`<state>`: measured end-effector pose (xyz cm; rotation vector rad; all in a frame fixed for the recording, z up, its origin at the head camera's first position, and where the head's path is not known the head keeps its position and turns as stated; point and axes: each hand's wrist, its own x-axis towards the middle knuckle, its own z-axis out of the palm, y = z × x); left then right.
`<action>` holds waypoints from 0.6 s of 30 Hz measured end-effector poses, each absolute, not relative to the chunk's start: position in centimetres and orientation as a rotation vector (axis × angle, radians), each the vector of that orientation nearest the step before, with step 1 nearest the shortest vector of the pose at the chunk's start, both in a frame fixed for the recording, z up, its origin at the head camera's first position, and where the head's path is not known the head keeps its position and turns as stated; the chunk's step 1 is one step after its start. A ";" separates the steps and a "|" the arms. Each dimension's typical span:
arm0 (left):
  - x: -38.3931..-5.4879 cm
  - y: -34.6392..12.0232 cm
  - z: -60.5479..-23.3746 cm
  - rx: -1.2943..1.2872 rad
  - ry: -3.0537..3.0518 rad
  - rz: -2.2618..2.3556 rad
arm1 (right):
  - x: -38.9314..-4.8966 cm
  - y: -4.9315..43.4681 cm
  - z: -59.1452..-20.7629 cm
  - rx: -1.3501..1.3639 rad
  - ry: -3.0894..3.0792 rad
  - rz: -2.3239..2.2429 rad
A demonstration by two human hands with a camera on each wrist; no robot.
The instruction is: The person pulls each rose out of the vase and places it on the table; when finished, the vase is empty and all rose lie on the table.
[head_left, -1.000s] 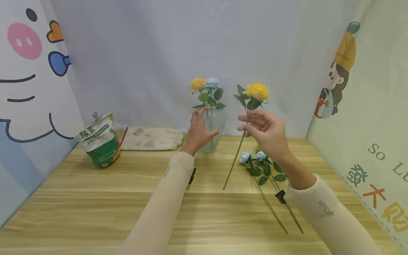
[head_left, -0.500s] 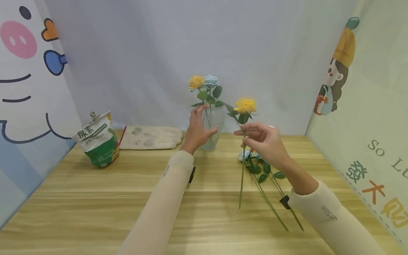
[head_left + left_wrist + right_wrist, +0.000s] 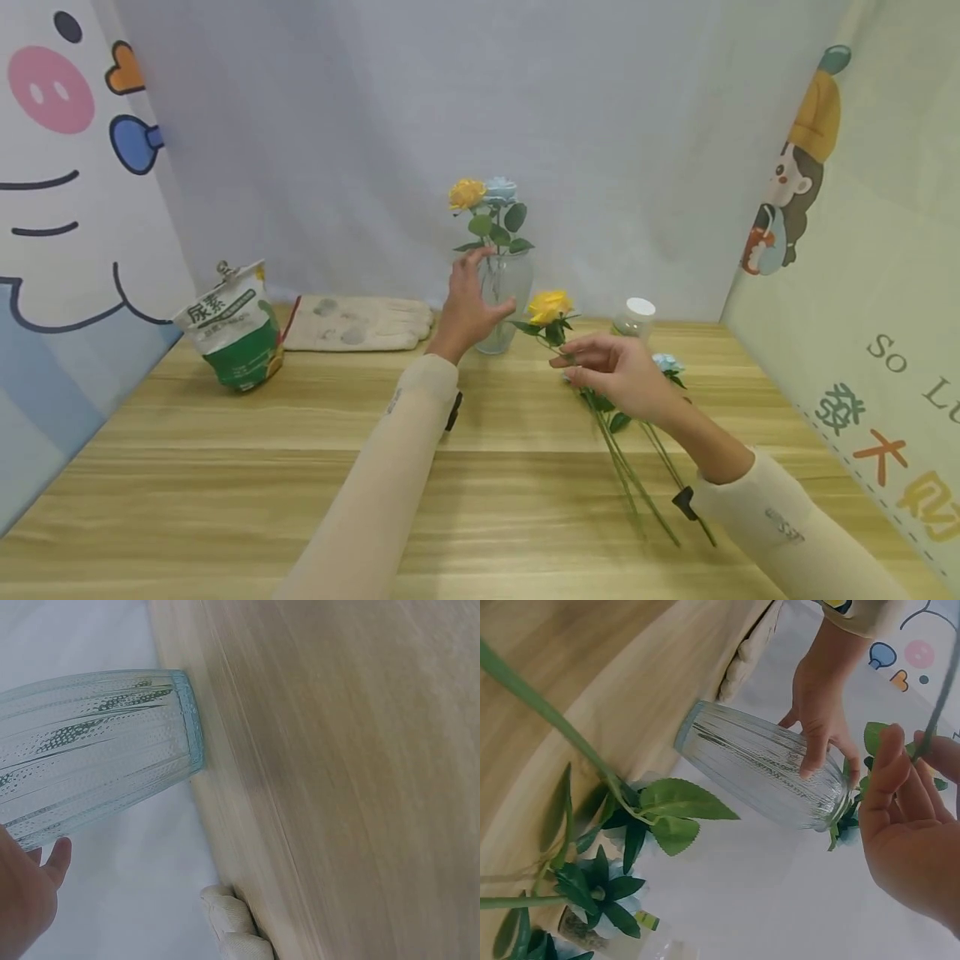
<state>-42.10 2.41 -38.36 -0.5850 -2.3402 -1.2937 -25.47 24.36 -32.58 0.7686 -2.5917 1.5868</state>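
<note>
My left hand (image 3: 472, 310) grips a clear ribbed glass vase (image 3: 513, 287) near its top, thumb across the near side. In it stand an orange-yellow rose (image 3: 467, 194) and a light blue rose (image 3: 501, 190) with green leaves. To the right, my right hand (image 3: 624, 377) pinches a yellow rose (image 3: 550, 307) by its stem just under the bloom, low over the table. The stem slants down toward the near right. Light blue roses (image 3: 667, 362) lie beneath this hand, which partly hides them; the right wrist view shows their leaves (image 3: 686, 806).
A jar with a white lid (image 3: 640, 308) stands behind the right hand. Left of the vase lies a pair of cream work gloves (image 3: 360, 323). Further left is a clipped green-and-white bag (image 3: 238, 333). A pale curtain (image 3: 337, 150) hangs behind the table.
My right hand has lowered the yellow rose from beside the vase blooms toward the table, its stem swinging to the right. The white-lidded jar has come into view. My left hand stays on the vase.
</note>
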 end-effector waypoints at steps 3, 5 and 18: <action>-42.1 2.4 -38.3 -0.582 -2.342 -1.292 | -25.4 24.5 -33.1 0.764 -2.596 1.587; -42.0 2.4 -38.2 -0.579 -2.348 -1.294 | -25.3 24.5 -33.4 0.763 -2.600 1.586; -41.9 2.4 -38.1 -0.593 -2.331 -1.293 | -25.4 25.1 -35.0 0.714 -2.627 1.566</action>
